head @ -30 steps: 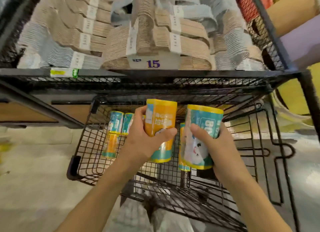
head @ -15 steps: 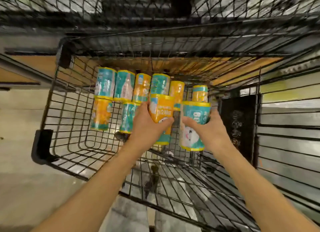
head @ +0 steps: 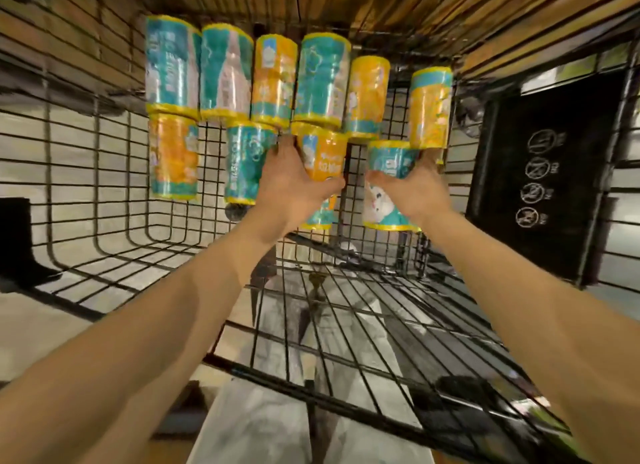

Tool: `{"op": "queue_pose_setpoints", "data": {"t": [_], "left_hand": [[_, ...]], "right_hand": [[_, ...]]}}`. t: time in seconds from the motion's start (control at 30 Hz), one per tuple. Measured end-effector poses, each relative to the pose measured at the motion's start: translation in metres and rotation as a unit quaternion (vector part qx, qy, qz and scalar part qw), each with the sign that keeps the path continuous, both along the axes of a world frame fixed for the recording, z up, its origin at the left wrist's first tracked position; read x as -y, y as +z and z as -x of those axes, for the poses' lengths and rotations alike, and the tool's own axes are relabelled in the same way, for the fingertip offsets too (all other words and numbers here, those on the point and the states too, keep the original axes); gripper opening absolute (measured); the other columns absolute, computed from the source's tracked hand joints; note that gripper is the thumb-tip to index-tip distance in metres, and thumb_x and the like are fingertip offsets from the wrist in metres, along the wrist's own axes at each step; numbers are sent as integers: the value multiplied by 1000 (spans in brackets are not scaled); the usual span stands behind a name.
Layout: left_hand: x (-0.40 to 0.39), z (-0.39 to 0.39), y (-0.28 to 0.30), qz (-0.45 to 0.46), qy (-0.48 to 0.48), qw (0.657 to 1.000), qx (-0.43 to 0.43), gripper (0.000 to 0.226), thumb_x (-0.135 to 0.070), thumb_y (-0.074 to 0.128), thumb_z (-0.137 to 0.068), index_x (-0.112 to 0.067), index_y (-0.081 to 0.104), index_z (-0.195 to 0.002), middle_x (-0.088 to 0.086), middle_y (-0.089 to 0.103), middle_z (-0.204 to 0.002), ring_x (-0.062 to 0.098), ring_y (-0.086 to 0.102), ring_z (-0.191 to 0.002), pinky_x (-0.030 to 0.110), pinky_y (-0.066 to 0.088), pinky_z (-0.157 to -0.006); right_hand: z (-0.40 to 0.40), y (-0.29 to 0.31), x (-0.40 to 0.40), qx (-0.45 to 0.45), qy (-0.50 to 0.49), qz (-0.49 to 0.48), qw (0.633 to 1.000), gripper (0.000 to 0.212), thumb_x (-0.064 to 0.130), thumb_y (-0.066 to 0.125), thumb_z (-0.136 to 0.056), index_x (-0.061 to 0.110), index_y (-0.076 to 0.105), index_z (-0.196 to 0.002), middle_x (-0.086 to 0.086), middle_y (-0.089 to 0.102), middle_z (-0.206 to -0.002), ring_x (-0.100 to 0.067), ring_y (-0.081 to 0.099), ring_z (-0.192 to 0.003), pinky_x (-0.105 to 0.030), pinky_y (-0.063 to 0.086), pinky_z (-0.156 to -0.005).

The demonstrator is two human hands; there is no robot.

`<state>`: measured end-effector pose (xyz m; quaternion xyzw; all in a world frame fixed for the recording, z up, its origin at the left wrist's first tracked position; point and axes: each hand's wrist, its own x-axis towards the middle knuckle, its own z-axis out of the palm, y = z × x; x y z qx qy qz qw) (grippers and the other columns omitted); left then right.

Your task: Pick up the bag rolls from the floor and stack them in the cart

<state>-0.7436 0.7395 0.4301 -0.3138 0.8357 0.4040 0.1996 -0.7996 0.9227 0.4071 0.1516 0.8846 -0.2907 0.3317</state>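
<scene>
1. My left hand (head: 294, 183) curls round an orange, cylindrical, film-wrapped bag roll (head: 323, 153); my right hand (head: 412, 193) curls round a teal, cylindrical, film-wrapped bag roll (head: 388, 186). Both rolls hang low inside the black wire-mesh cart (head: 104, 172), just short of its far end.
2. The stacked row of teal and orange rolls (head: 277, 79) lies side by side against the far end, with two more rolls (head: 207, 158) in front of it. Pushing my rolls in hard could nudge these round packs out of line.
3. The glossy wrap looks slippery; a loose grip may let a roll drop and roll across the mesh.
4. The lone orange roll (head: 431, 108) stands apart on the right; my right knuckles may knock it sideways.
5. The cart's wire sides sit close by and could catch a wrist.
</scene>
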Motion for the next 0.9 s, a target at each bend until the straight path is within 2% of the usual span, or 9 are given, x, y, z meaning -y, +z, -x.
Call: {"op": "queue_pose_setpoints", "data": {"t": [0.07,0.17,0.27,0.4,0.53,0.6,0.7,0.8,0.9], "left_hand": [[2,-2,0,4,1,1000,-6,97,-57,82,-57,-10,48,-135,8,59,-120,29,58,-113,41,51,-94],[3,-2,2,-2,2,1000,-7,89,-55,82,-55,-14,50,-127,5,61,-114,27,60,-108,45,53,-92],[4,-1,-1,-10,4,1000,-11,75,-45,88,-61,-16,52,-120,3,61,-108,25,60,-106,43,53,-91],[4,1,-2,-9,8,1000,-15,81,-55,83,-52,-19,53,-118,2,65,-106,25,63,-104,44,55,-90],[6,3,-3,-8,6,1000,-13,83,-53,84,-52,-19,53,-120,2,63,-110,25,62,-106,43,55,-91],[7,4,-2,-12,3,1000,-12,83,-54,84,-52,-19,52,-121,2,64,-112,25,62,-108,44,55,-93],[8,5,-3,-11,0,1000,-1,80,-50,88,-57,-18,52,-121,2,63,-113,25,61,-109,44,54,-93],[7,8,-3,-12,-10,1000,8,79,-48,89,-61,-17,49,-121,4,60,-116,26,60,-109,42,54,-93],[3,11,-1,-9,-32,999,30,70,-44,88,-69,-15,46,-117,5,55,-117,17,55,-96,30,47,-80]], "right_hand": [[1,-8,3,2,12,-11,1000,104,65,76,-69,11,33,-146,-13,55,-136,-31,55,-124,-31,42,-85],[5,-15,9,20,19,-50,998,103,57,77,-77,8,23,-151,-17,44,-145,-34,45,-134,-36,43,-94],[8,-19,18,27,19,-94,995,105,60,75,-78,7,22,-152,-18,38,-148,-40,45,-134,-46,45,-101],[5,-24,30,33,53,-155,986,109,64,72,-80,6,18,-155,-17,33,-156,-37,36,-142,-50,40,-107],[4,-29,39,39,49,-197,979,106,67,74,-77,7,27,-151,-15,33,-148,-36,38,-136,-50,47,-95],[3,-31,40,36,41,-200,978,106,67,75,-75,8,29,-150,-14,32,-146,-36,38,-135,-50,48,-94],[0,-28,34,9,44,-190,981,106,66,75,-75,9,27,-150,-14,31,-149,-37,37,-137,-50,44,-102],[3,-15,16,-21,64,-151,986,93,64,69,-82,12,30,-149,-15,33,-151,-38,37,-138,-48,40,-106],[9,6,-12,-56,143,-123,980,81,58,63,-89,15,33,-151,-15,39,-147,-39,39,-136,-48,42,-104]]}}
